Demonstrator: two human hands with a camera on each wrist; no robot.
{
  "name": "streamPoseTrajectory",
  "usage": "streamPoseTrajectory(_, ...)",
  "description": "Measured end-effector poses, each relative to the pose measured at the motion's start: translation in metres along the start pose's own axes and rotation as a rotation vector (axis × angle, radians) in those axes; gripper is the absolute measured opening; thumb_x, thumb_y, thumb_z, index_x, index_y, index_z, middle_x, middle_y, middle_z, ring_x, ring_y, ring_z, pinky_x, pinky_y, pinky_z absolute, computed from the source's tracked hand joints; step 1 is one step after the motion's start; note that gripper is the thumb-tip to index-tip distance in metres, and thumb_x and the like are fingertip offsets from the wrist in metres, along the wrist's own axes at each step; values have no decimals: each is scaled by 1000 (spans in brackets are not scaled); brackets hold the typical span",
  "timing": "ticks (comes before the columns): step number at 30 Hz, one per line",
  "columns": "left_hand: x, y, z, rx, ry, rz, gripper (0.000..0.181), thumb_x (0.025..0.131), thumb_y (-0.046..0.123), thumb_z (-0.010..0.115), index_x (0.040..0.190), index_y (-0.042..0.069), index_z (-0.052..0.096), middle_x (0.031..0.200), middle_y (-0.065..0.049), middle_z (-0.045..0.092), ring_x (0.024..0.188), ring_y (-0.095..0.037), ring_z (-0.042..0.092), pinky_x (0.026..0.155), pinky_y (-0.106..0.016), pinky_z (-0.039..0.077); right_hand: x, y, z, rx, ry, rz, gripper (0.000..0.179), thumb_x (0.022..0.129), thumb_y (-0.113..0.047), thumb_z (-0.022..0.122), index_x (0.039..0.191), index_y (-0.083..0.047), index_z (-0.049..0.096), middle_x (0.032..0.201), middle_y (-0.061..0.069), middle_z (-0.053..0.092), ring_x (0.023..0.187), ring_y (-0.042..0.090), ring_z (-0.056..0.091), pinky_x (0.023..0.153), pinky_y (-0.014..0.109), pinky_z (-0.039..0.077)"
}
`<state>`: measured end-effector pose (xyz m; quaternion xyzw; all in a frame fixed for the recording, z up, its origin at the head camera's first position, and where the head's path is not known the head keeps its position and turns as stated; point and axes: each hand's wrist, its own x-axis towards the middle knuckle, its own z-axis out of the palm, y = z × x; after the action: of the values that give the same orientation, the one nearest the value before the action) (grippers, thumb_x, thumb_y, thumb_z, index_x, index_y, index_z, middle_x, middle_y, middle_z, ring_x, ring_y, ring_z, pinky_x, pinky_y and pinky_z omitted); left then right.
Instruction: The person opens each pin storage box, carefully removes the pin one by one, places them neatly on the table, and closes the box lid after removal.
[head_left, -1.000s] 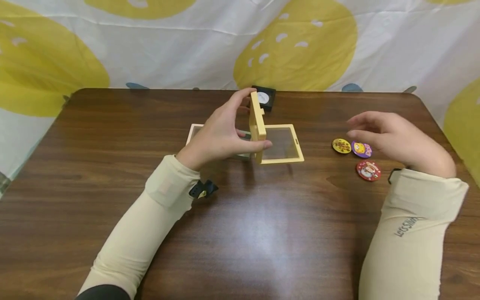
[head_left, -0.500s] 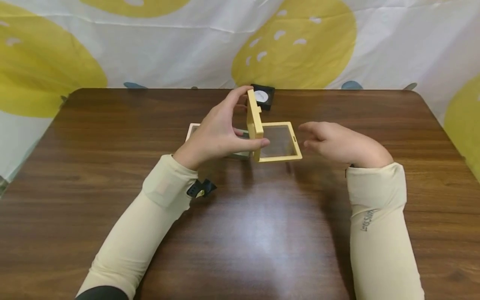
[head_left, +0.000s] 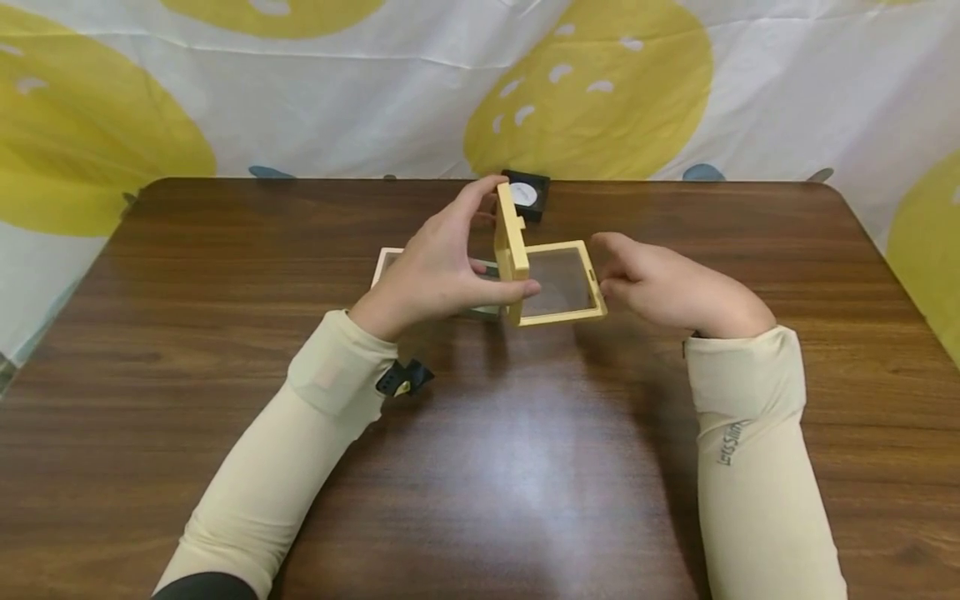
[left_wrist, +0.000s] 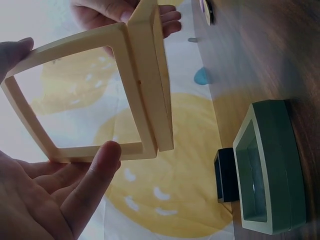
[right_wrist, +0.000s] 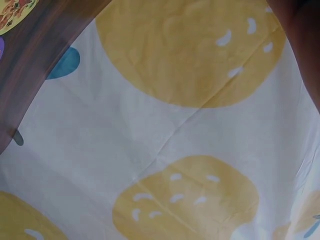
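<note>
A yellow hinged display frame (head_left: 558, 319) with a clear film window stands unfolded above the table. My left hand (head_left: 435, 267) grips one half of it, thumb on the near edge and fingers at the far edge. At the outer edge of the other half, my right hand (head_left: 660, 279) pinches with thumb and fingers; its fingers show on either side of that half in the left wrist view. Behind my left hand, a pale pink frame (head_left: 384, 265) and a green frame (left_wrist: 275, 170) lie partly hidden. The right wrist view does not show the frame.
A black box (head_left: 534, 208) with a white disc sits at the table's back edge. A yellow round badge (right_wrist: 12, 12) shows in the right wrist view, but my right arm hides it in the head view. A patterned curtain (head_left: 360, 100) hangs behind the table (head_left: 480, 467).
My right hand has moved left from beside the round badges to the frame's right edge and now pinches it. My left hand keeps its hold, nearly still.
</note>
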<state>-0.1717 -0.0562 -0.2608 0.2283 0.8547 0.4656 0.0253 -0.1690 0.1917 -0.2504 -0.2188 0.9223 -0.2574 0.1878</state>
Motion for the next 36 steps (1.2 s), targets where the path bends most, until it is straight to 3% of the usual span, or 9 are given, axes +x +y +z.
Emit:
streamPoseTrajectory(10, 1, -2, 1, 18, -19, 30, 102, 66, 37, 84, 147, 17, 26, 131, 0, 49, 119, -11, 50, 76, -26, 57, 0, -5, -1, -31, 55, -16, 65, 91, -12, 59, 145, -1, 26, 104, 13, 68, 99, 25, 65, 86, 44, 49)
streamPoseTrajectory(20, 3, -5, 3, 75, -14, 63, 103, 65, 39, 84, 147, 15, 27, 122, -2, 50, 108, -13, 52, 78, -23, 55, -3, -11, -1, 8, 97, -46, 71, 87, -14, 66, 146, -5, 27, 108, 15, 67, 101, 26, 66, 89, 45, 51)
streamPoseTrajectory(28, 2, -4, 2, 237, -9, 57, 112, 66, 49, 81, 152, 11, 19, 137, -8, 47, 118, -16, 49, 103, -36, 42, -4, -15, -2, -50, 128, -118, 79, 81, -8, 71, 146, -5, 28, 109, 13, 66, 104, 29, 65, 90, 47, 50)
streamPoseTrajectory(36, 4, -5, 4, 249, -34, 89, 108, 68, 45, 81, 151, 9, 23, 129, -7, 53, 111, -17, 51, 98, -35, 44, -9, -25, -1, -79, 153, -156, 75, 85, -11, 69, 147, -8, 27, 111, 11, 66, 106, 28, 64, 91, 47, 49)
